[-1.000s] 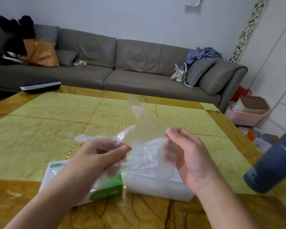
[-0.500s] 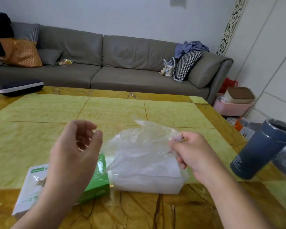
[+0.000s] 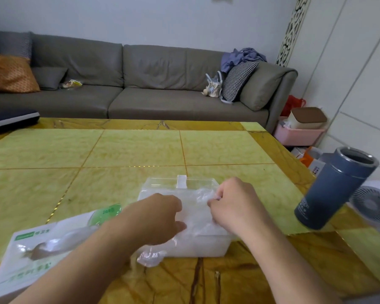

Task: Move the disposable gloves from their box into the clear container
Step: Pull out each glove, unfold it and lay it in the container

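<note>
The clear container (image 3: 197, 183) sits on the table near the front edge, holding thin transparent disposable gloves (image 3: 195, 208). My left hand (image 3: 154, 218) presses down on the gloves at the container's left side, fingers bent over them. At the right side, my right hand (image 3: 235, 207) pinches the crumpled edge of a glove between thumb and fingers. One piece of glove film (image 3: 149, 257) hangs out over the container's front left corner. The white and green glove box (image 3: 42, 249) lies flat to the left, partly under my left forearm.
A dark blue tumbler (image 3: 336, 189) stands open-topped at the table's right edge, with a small white fan (image 3: 373, 202) on the floor behind it. A grey sofa (image 3: 140, 84) runs along the far side of the table; a pink basket (image 3: 298, 132) sits by its right end.
The glove held up in the air came down into the container. My left hand, empty and raised half a second ago, dropped onto the gloves. The right hand lowered with the glove.
</note>
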`<action>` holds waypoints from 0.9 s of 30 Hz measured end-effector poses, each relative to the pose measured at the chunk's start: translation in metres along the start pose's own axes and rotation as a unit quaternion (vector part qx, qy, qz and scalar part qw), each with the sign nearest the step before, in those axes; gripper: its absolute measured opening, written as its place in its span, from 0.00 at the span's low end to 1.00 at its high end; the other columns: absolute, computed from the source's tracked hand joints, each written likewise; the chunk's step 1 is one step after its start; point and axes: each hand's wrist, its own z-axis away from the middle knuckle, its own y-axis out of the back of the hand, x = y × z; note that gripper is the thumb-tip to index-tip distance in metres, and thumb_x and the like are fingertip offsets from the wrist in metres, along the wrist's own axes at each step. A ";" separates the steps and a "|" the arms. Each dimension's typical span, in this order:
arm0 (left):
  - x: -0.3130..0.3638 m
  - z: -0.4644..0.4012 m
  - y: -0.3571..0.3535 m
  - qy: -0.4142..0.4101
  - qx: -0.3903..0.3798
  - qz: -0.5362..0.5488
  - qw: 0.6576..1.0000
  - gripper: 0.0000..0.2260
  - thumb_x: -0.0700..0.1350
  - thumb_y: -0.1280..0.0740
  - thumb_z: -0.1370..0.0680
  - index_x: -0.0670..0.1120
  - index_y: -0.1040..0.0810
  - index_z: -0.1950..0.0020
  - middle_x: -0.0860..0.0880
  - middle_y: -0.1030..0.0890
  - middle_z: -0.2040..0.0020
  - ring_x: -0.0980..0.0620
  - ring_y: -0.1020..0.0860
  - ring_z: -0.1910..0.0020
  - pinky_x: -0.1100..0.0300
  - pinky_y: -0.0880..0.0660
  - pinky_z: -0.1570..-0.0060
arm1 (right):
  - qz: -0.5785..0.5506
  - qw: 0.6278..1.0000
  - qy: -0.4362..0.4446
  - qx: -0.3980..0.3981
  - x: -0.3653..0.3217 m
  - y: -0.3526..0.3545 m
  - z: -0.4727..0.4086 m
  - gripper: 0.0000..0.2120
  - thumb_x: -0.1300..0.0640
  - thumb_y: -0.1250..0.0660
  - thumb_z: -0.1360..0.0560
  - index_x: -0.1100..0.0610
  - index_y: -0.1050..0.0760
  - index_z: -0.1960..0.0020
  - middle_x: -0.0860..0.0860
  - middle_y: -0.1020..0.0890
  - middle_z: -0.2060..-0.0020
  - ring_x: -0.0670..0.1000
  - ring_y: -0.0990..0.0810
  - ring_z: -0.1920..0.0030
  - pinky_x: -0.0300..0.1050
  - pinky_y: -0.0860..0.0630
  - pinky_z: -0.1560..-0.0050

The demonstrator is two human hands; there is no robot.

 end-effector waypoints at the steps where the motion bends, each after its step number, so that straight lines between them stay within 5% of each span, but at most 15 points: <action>1: 0.000 -0.001 0.001 0.001 -0.024 0.001 1.000 0.24 0.64 0.33 0.21 0.57 0.28 0.27 0.58 0.19 0.40 0.55 0.19 0.45 0.54 0.21 0.41 | 0.018 1.000 0.001 0.003 0.000 0.001 0.001 0.14 0.58 0.31 0.25 0.56 0.32 0.66 0.51 0.23 0.71 0.53 0.29 0.75 0.48 0.27 0.74; 6: 0.004 -0.010 0.010 -0.005 -0.094 -0.019 0.995 0.33 0.73 0.34 0.26 0.60 0.30 0.24 0.60 0.20 0.35 0.55 0.22 0.39 0.58 0.26 0.38 | 0.115 0.993 0.013 -0.003 -0.006 0.010 0.008 0.13 0.64 0.33 0.29 0.55 0.34 0.66 0.50 0.31 0.73 0.53 0.34 0.75 0.41 0.40 0.75; 11: 0.014 -0.014 0.023 -0.004 -0.113 -0.072 0.991 0.35 0.67 0.24 0.30 0.59 0.27 0.25 0.60 0.21 0.53 0.59 0.25 0.62 0.63 0.30 0.62 | 0.174 0.984 0.009 -0.037 -0.015 0.013 0.015 0.12 0.67 0.35 0.31 0.55 0.35 0.66 0.50 0.31 0.72 0.53 0.35 0.75 0.41 0.41 0.74; 15: 0.022 -0.019 0.022 -0.036 -0.070 -0.128 0.989 0.34 0.65 0.22 0.32 0.58 0.25 0.29 0.59 0.23 0.58 0.53 0.22 0.49 0.58 0.29 0.57 | 0.201 0.978 -0.004 -0.048 -0.019 0.016 0.017 0.12 0.69 0.37 0.33 0.55 0.35 0.65 0.50 0.32 0.71 0.52 0.36 0.75 0.42 0.41 0.74; 17: 0.022 -0.021 0.020 -0.045 -0.066 -0.106 0.991 0.34 0.65 0.22 0.32 0.60 0.25 0.29 0.59 0.26 0.60 0.53 0.24 0.52 0.57 0.29 0.56 | 0.209 0.977 -0.008 -0.042 -0.021 0.020 0.018 0.12 0.69 0.35 0.32 0.55 0.35 0.63 0.50 0.30 0.70 0.52 0.34 0.74 0.42 0.39 0.74; 20: 0.016 -0.023 0.013 -0.048 -0.066 -0.090 0.993 0.36 0.66 0.22 0.32 0.62 0.28 0.27 0.58 0.22 0.48 0.52 0.24 0.50 0.56 0.26 0.52 | 0.200 0.979 0.045 -0.001 -0.026 0.023 0.020 0.13 0.65 0.30 0.26 0.54 0.33 0.53 0.49 0.25 0.61 0.51 0.26 0.66 0.44 0.31 0.69; 23: 0.011 -0.026 0.007 -0.065 -0.055 -0.094 0.992 0.25 0.65 0.24 0.30 0.60 0.25 0.36 0.58 0.23 0.58 0.53 0.23 0.57 0.57 0.28 0.58 | 0.140 0.977 0.156 -0.033 -0.036 0.018 0.022 0.10 0.60 0.30 0.24 0.53 0.28 0.45 0.48 0.24 0.49 0.52 0.23 0.49 0.50 0.20 0.49; 27: 0.011 -0.028 0.006 -0.098 -0.041 -0.096 0.990 0.11 0.61 0.30 0.25 0.56 0.25 0.50 0.53 0.18 0.60 0.52 0.21 0.60 0.56 0.22 0.58 | 0.146 0.970 0.126 -0.146 -0.033 0.000 0.015 0.05 0.58 0.36 0.22 0.57 0.21 0.53 0.53 0.21 0.56 0.54 0.20 0.62 0.49 0.21 0.63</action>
